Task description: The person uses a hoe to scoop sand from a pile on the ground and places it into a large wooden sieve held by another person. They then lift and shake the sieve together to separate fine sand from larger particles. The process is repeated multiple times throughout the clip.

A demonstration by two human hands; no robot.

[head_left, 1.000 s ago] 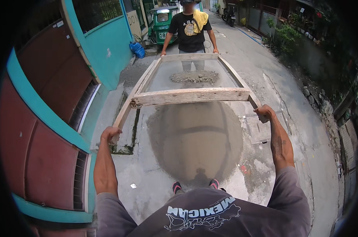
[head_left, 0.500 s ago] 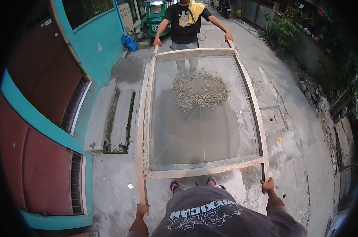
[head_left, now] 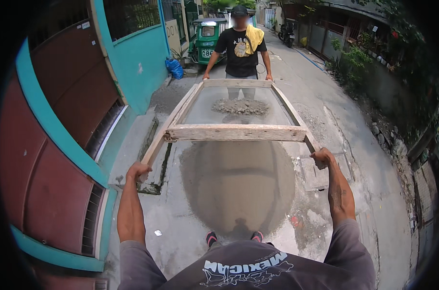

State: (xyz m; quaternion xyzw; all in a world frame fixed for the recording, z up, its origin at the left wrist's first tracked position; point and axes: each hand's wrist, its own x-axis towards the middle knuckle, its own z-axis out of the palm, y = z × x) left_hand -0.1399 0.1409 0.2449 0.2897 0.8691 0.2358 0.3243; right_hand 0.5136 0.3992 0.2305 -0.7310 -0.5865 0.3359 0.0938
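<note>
A large wooden-framed sieve screen (head_left: 236,132) is held level between me and a co-worker. My left hand (head_left: 139,171) is closed round its near left handle, and my right hand (head_left: 322,157) grips the near right handle. Both my arms reach forward. Coarse gravel (head_left: 241,107) lies heaped on the mesh toward the far end. Below the frame, a broad round patch of fine grey sand (head_left: 236,188) spreads over the ground in front of my feet. At the far end the co-worker (head_left: 239,53) holds the other two handles, one in each hand.
Concrete steps (head_left: 132,145) and a teal wall (head_left: 141,67) with brown doors run along the left. A blue bag (head_left: 174,68) and a green vehicle (head_left: 207,43) stand beyond. Plants (head_left: 357,58) and rubble (head_left: 396,142) edge the right side. A motorcycle (head_left: 287,35) is parked far back.
The sieve has moved forward, away from me, and my arms have stretched out with it. Its near edge now sits farther off, uncovering the sand below. The gravel has flattened and looks smaller.
</note>
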